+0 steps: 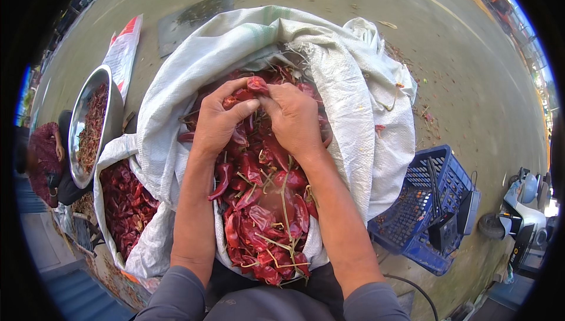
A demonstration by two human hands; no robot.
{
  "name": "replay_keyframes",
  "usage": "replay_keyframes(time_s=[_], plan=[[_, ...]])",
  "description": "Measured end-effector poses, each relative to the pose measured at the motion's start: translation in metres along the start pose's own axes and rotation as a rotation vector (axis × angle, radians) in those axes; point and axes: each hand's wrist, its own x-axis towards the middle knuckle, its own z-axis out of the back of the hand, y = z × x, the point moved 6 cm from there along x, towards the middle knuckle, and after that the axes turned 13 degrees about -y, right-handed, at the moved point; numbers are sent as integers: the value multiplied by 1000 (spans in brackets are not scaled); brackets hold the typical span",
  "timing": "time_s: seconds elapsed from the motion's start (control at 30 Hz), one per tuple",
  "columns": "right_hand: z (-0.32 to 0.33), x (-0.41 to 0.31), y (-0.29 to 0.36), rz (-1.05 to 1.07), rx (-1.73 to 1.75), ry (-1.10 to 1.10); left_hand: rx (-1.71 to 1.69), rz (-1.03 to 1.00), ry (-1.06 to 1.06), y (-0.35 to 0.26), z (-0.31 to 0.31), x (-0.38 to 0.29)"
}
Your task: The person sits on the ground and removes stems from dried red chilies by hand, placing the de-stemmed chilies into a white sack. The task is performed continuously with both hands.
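Dried red chili peppers (pixel 260 219), many with pale stems, fill a large open white woven sack (pixel 348 100) directly before me. Over the far part of the heap, my left hand (pixel 223 111) has thumb and fingers closed around red chilies. Close beside it, my right hand (pixel 289 115) pinches a red chili (pixel 257 85) between thumb and curled fingers, at the point where both hands meet. The fingers hide part of these chilies, so their exact number cannot be told. The sack's rim is rolled and folded around the heap.
At left, a smaller white sack (pixel 115 151) holds red chilies, and a steel basin (pixel 115 113) holds stems. A person (pixel 44 157) sits beyond it. A blue plastic crate (pixel 457 171) with a black device stands at right, near a parked scooter (pixel 525 215). A flat board (pixel 170 34) lies ahead.
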Motion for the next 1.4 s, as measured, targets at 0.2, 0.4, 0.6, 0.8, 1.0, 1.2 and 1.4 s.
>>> replay_keyframes(time_s=[0.2, 0.4, 0.6, 0.8, 1.0, 1.2, 1.4], plan=[[-4, -6, 5, 231, -244, 27, 26, -31, -7, 7, -1, 2], [-5, -9, 5, 206, -198, 27, -150, -121, -168, -15, 18, 1], [1, -8, 4, 123, -513, 34, -263, -402, -439, -80, 139, -40], [7, -9, 3, -19, -791, 235, 1005, -267, -832, -97, 261, -128], [6, -5, 0, -135, -580, 355, 1147, -305, -739, -88, 210, -147], [10, 0, -5, -322, -139, 111, 1222, -406, -252, -57, 74, -62], [1, -2, -11, -330, -7, 108, 1114, -439, -188, -51, 56, -34]])
